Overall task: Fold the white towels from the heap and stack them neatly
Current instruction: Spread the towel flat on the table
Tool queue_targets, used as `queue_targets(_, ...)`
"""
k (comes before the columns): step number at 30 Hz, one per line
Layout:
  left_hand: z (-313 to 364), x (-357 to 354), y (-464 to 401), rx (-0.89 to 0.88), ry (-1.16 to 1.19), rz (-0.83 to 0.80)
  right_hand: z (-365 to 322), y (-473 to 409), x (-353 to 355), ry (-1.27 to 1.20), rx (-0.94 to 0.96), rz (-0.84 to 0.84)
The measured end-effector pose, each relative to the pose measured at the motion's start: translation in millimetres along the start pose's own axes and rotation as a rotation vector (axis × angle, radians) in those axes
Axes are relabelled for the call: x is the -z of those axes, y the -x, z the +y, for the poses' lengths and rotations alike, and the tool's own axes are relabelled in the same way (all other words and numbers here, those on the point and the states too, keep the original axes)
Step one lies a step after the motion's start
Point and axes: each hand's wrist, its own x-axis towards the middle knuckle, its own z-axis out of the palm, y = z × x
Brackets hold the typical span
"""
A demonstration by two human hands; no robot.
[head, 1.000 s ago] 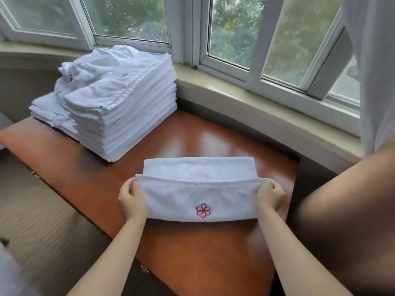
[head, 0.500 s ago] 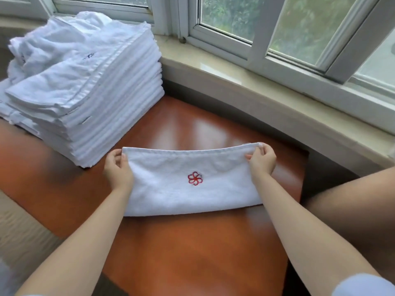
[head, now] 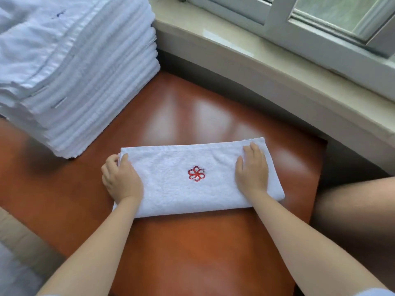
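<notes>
The folded white towel [head: 192,178] lies flat as a long band near the middle of the reddish wooden table [head: 192,242], its red flower emblem [head: 196,173] facing up at the centre. At the towel's 9 o'clock end the left hand [head: 120,178] rests on the cloth with its fingers curled over the short edge, gripping it. At the 3 o'clock end the right hand [head: 252,169] lies flat on top, fingers straight and together, pressing the cloth down without clasping it.

The step in hand looks like smoothing a lengthwise fold and readying a crosswise one. The next move likely calls for lifting one short end and carrying it over to meet the other, keeping the corners matched so the emblem stays presentable.

At 10 o'clock from the towel, well apart from it, stands the tall stack of folded towels [head: 96,86], with looser white cloth [head: 32,39] lying on top. From 12 to 3 o'clock runs the pale window sill [head: 277,67] below the window frame [head: 320,24].
</notes>
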Motion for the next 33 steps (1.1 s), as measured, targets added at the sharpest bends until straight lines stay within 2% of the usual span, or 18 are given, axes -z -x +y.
queue_targets(2, -0.7, 2.4, 1.8, -0.012, -0.002, 0.020, 0.5, 1.6, 2.6, 0.068, 0.008, -0.060)
queue_targets(3, -0.7, 3.6, 4.0, -0.091, 0.003, 0.053, 1.2, 3.2, 3.4, 0.107, 0.018, -0.094)
queue_targets(5, 1.2, 2.7, 17.3, -0.427, -0.017, 0.119, -1.4, 5.9, 4.2, 0.162, 0.023, -0.151)
queue_targets(6, 3.5, 1.2, 27.9, -0.567, -0.035, 0.093, -4.9, 9.1, 5.0, 0.169, 0.005, -0.167)
queue_targets(7, 6.7, 0.6, 39.6, -0.630, -0.041, 0.020, -9.8, 13.8, 5.1, 0.154, -0.018, -0.164)
queue_targets(10, 12.8, 4.2, 69.9, -0.478, -0.113, -0.275, -26.7, 41.7, -2.9, 0.159, -0.008, -0.171)
queue_targets(12, 5.2, 4.6, 78.9, -0.432, -0.217, -0.352, -29.1, 63.9, -11.6, 0.280, 0.079, -0.205)
queue_targets(19, 4.8, 4.8, 79.1, -0.426, -0.362, -0.460, -23.5, 68.3, -14.0, 0.334, 0.103, -0.246)
queue_targets(24, 3.4, 14.0, 78.6, -0.417, -0.319, -0.572, -15.3, 83.2, 1.5, 0.355, 0.103, -0.305)
queue_targets(33, -30.7, 36.7, 143.3, -0.480, -0.367, -0.531, 3.7, 166.3, 18.3, 0.373, 0.065, -0.315)
